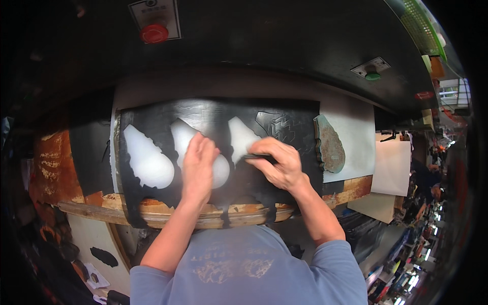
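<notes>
A black sheet (203, 195), leather-like, lies on the bench with several pear-shaped holes cut through it, and white shows underneath. My left hand (197, 165) is over the middle hole (219, 170), its fingers loosely bent and a little blurred, with nothing visible in them. Beside the right-hand hole (241, 133), my right hand (281, 160) pinches a thin dark piece (264, 158) between thumb and fingers. Part of that hole is hidden behind the hand. A third hole (147, 157) stands out at the left of the sheet.
A rusty green pear-shaped cutting die (331, 146) rests on the white board (358, 137) at the right. Overhead runs a dark machine beam (254, 46) with a red button (154, 34) and a green button (373, 76). The worn wooden bench edge (203, 218) lies near my body.
</notes>
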Demonstrator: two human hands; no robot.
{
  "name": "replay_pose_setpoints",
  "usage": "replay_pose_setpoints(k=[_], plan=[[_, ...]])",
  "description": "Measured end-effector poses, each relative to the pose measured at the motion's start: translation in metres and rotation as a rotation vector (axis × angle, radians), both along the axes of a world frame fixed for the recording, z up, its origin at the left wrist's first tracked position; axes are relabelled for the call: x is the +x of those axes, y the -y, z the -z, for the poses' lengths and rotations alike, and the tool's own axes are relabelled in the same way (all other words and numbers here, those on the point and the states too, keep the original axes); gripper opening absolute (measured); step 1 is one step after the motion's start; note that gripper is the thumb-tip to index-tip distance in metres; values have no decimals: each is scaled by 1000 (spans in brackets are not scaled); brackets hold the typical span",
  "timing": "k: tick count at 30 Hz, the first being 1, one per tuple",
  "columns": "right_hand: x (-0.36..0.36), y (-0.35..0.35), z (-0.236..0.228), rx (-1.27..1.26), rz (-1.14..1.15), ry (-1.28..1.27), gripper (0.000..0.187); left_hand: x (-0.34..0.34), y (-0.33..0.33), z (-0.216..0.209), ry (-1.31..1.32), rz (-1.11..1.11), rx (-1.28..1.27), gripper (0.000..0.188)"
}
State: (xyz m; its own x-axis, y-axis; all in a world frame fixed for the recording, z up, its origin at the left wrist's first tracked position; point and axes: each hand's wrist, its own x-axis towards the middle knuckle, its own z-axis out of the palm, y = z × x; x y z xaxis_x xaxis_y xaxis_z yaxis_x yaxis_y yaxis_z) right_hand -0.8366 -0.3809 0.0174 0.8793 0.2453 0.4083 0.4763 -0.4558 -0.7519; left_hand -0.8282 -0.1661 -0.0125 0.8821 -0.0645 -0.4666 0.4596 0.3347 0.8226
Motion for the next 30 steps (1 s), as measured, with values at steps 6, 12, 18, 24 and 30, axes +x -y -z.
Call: replay_pose_setpoints(k=[6,12,18,24,30], plan=[[-24,71,-73,64,343,-330,18,-18,-11,-39,-56,24,-157,59],[42,85,-14,-460,43,-277,29,14,40,-34,-365,109,-495,44],[47,82,24,-249,84,-165,37,17,73,-29,-341,104,-407,45],[46,86,27,-211,81,-206,47,6,94,1,-43,112,-176,40],[46,88,14,-236,73,-279,52,15,101,32,60,138,-360,18]])
